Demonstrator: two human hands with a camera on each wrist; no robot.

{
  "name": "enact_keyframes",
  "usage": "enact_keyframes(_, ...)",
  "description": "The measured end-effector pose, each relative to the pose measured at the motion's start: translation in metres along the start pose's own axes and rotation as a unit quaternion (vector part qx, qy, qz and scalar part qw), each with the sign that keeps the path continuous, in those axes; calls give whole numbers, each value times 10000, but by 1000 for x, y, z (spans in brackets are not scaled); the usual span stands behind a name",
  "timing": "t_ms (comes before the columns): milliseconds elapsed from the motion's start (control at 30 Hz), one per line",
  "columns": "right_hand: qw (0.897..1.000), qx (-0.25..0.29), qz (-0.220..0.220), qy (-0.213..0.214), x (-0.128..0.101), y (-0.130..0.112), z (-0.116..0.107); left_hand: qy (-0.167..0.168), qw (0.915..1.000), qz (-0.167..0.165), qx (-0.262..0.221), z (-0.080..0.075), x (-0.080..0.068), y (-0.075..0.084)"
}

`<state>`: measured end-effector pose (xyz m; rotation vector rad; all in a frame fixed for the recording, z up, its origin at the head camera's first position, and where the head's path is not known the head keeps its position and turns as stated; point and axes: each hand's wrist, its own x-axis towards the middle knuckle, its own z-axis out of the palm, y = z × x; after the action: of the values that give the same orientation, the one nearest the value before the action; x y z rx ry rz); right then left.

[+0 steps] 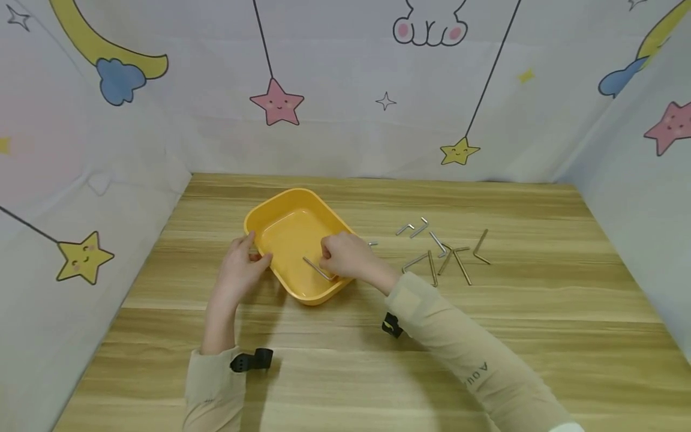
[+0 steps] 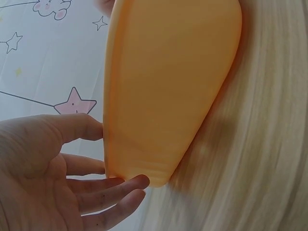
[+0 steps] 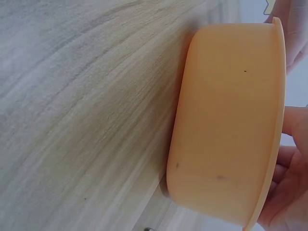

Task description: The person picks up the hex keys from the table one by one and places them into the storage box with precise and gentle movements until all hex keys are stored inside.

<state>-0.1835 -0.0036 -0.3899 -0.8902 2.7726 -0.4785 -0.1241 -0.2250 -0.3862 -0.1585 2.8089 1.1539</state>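
Observation:
A yellow plastic tray (image 1: 291,231) sits on the wooden table, left of centre. My left hand (image 1: 252,257) rests with straight fingers against the tray's left outer wall; in the left wrist view the left hand (image 2: 103,166) touches the tray (image 2: 163,86) from outside. My right hand (image 1: 330,263) reaches over the tray's right rim and pinches an L-shaped hex key (image 1: 315,267), whose long arm lies across the tray's floor. The right wrist view shows the tray's outer wall (image 3: 226,125) and part of the right hand (image 3: 294,173) beyond the rim; the key is hidden there.
Several more hex keys (image 1: 442,252) lie scattered on the table (image 1: 540,312) to the right of the tray. Cloth walls printed with stars and moons enclose the table at the back and on both sides.

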Motion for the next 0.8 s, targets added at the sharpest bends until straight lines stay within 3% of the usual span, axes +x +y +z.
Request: enact_keyframes(800,9884,889,-221,1209,-19,9,-1,-5,10000,-30,-29,0,0,-1)
